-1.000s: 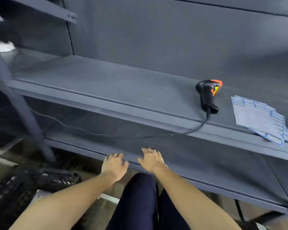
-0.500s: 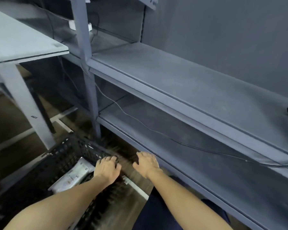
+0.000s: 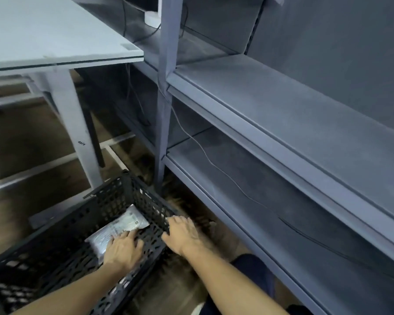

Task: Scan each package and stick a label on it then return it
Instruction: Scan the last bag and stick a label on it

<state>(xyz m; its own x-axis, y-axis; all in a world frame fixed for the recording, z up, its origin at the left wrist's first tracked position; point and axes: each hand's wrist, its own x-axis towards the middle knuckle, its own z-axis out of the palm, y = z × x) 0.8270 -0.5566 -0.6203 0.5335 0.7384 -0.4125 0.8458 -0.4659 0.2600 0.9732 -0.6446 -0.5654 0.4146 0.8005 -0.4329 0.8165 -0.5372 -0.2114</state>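
A grey plastic package (image 3: 118, 228) with a printed label lies flat inside a black perforated crate (image 3: 114, 192) on the floor at the lower left. My left hand (image 3: 123, 248) is down in the crate with straight fingers over the near end of the package, covering part of it. My right hand (image 3: 184, 234) hovers with spread fingers at the crate's right rim and holds nothing. The scanner and the label sheet are out of view.
Grey metal shelves (image 3: 282, 114) run along the right, with a thin cable (image 3: 214, 164) trailing over the lower one. A white table (image 3: 55, 42) and its leg (image 3: 77, 137) stand behind the crate. My dark-trousered knee (image 3: 255, 269) is below my right arm.
The view has swung left and down from the shelf with the scanner to the crate. Both hands have moved left; my left hand has gone down onto the package.
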